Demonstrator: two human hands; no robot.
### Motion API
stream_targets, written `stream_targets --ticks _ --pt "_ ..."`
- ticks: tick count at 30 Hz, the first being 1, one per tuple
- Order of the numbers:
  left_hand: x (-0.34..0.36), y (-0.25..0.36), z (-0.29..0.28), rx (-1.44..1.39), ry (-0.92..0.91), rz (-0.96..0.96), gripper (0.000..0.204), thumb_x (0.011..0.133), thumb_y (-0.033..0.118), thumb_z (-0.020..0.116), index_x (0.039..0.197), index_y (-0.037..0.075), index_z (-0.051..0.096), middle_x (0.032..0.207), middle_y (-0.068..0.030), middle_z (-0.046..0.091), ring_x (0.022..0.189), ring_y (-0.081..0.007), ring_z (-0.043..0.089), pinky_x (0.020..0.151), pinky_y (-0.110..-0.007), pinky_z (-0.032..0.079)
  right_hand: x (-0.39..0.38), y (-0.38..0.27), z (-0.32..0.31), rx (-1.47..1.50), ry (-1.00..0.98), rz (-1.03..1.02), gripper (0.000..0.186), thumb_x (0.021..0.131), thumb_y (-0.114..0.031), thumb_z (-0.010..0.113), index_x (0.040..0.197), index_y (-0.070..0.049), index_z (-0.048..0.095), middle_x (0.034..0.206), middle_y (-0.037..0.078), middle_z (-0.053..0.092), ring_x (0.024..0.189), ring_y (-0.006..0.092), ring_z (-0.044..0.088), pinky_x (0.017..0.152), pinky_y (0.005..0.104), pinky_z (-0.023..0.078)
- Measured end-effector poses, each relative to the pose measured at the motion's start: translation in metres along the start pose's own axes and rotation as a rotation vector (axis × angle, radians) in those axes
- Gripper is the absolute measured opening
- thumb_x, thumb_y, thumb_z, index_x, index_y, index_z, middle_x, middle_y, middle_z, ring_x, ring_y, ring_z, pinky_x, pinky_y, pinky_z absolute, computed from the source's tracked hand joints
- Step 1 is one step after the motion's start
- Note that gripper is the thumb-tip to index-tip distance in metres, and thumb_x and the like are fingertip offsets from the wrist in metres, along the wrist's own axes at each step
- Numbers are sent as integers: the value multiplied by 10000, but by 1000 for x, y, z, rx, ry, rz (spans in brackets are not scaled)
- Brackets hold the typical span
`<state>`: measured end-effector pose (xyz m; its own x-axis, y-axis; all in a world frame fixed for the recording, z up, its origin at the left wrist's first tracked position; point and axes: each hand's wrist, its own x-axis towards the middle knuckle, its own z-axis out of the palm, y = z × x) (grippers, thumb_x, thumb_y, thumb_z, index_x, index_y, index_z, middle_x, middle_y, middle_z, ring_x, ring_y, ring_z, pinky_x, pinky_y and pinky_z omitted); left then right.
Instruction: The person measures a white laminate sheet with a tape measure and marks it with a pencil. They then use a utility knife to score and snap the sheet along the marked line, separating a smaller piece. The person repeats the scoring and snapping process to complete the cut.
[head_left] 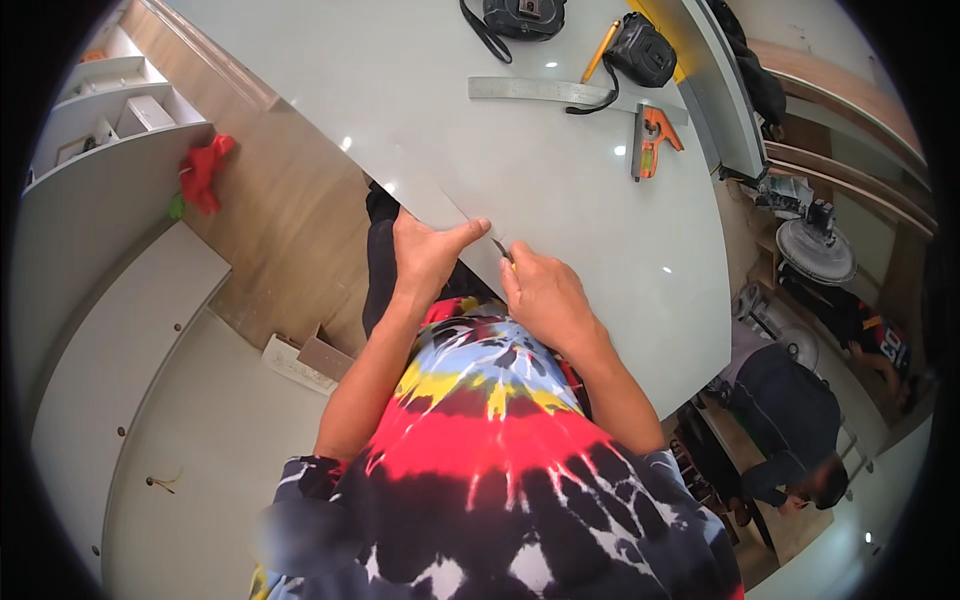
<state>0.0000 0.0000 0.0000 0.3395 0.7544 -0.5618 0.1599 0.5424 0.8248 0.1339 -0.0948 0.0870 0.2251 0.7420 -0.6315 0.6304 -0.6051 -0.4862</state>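
In front of my body lies a large, glossy white sheet. My left hand is at its near edge, the thumb stretched over the top and the other fingers mostly hidden at the edge; it appears to grip the sheet there. Closed around a utility knife, my right hand rests just right of the left thumb. The knife's dark blade points toward that thumb, and most of its handle is hidden in the fist. A thin straight line runs across the sheet up to the blade.
Farther out on the sheet are a steel ruler, an orange square head, a yellow pencil and two black tape measures. A person bends at the right, near a fan. White shelving stands left.
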Motion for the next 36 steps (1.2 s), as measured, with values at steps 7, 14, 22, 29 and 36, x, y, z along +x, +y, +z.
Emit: stream_targets --ticks 7,14,22,29,36 --pt "-2 -6 4 -33 18 -14 430 733 70 867 1106 -24 676 1043 -93 747 933 -178 708 847 -323 569 2 10 6 -66 24 -10 213 1013 -196 569 935 2 563 753 259 677 742 486 676 690 574 538" --pt "1 -6 5 -19 1 -27 431 728 66 863 1102 -22 669 1028 -85 742 918 -171 702 838 -317 566 4 10 10 -94 6 -16 205 1005 -190 581 936 3 572 768 248 694 749 478 688 692 563 549" --pt "2 -6 5 2 -10 17 420 721 79 857 1092 -26 691 1017 -94 748 912 -182 703 839 -328 563 6 7 10 -175 22 -53 195 987 -168 593 898 5 590 721 238 690 710 438 704 670 535 562" --pt "1 0 4 41 4 53 408 725 98 854 1085 -27 709 1028 -98 755 910 -184 709 833 -330 561 9 -1 12 -270 28 -49 113 920 -102 608 866 -3 616 693 228 692 674 399 720 648 500 569" --pt "2 -5 4 -7 9 25 470 722 76 872 1129 -32 663 1030 -101 751 918 -180 705 841 -321 566 18 -3 11 -247 -35 -23 200 969 -135 581 852 24 612 750 274 692 728 447 709 683 548 554"
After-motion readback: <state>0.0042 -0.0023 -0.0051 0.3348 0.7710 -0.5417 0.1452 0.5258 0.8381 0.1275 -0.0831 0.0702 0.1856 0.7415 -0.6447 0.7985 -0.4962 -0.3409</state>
